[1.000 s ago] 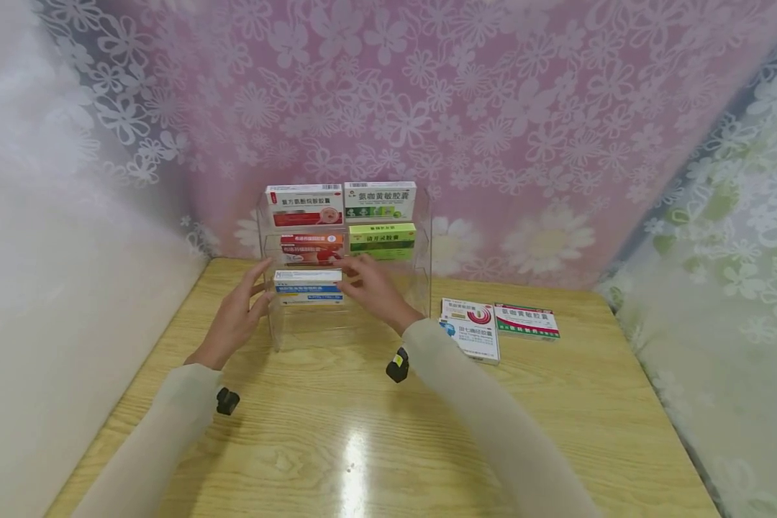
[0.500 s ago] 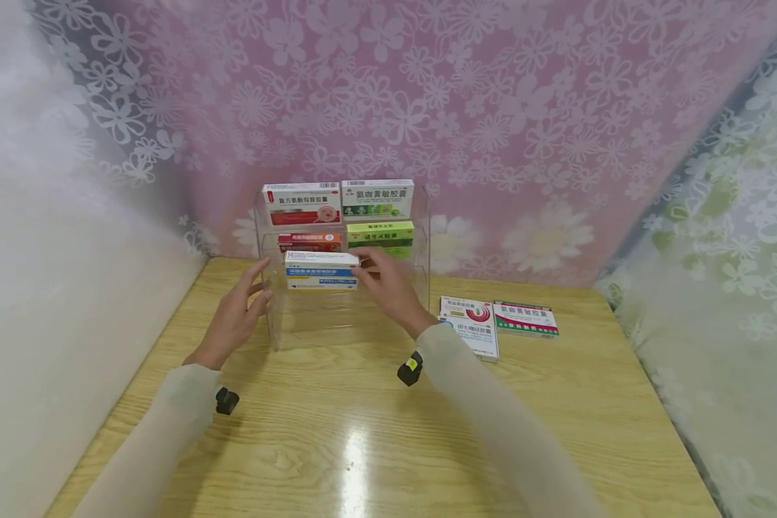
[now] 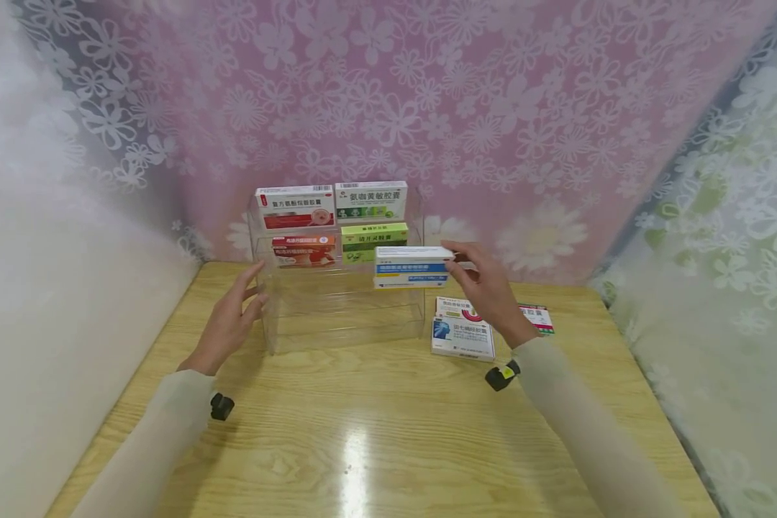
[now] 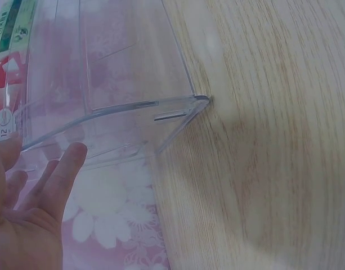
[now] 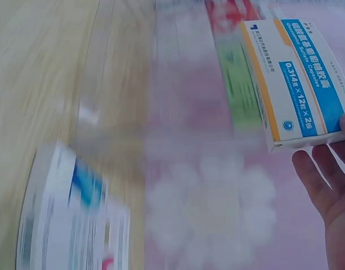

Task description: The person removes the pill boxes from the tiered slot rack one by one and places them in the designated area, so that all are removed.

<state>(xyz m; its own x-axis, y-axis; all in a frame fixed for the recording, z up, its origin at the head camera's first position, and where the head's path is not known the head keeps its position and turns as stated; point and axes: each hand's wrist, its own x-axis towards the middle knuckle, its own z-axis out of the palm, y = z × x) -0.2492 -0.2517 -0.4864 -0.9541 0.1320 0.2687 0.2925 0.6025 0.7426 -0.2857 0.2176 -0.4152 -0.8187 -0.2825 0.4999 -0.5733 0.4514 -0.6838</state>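
Note:
My right hand [image 3: 492, 295] pinches a white, blue and yellow medicine box [image 3: 411, 267] by its right end. The box is raised in front of the right side of a clear acrylic display rack [image 3: 346, 337]; its label faces the right wrist camera. At the rack's left side is my left hand [image 3: 225, 325], its fingers against or very near the clear side panel, holding no box. Four-sided cartons fill the upper tiers: two white boxes on top, with a red box [image 3: 303, 252] and a green box [image 3: 369, 244] below them.
To the right of the rack, on the wooden table [image 3: 298, 432], lie a white box with a blue head picture [image 3: 462, 338], another white box partly under it, and a green-and-red-edged box [image 3: 539, 318] partly behind my right hand. A flowered curtain [image 3: 388, 108] hangs behind.
My right hand has lifted the blue-and-white medicine box out of the rack's lower left and carried it right. My left hand has stayed at the rack's side.

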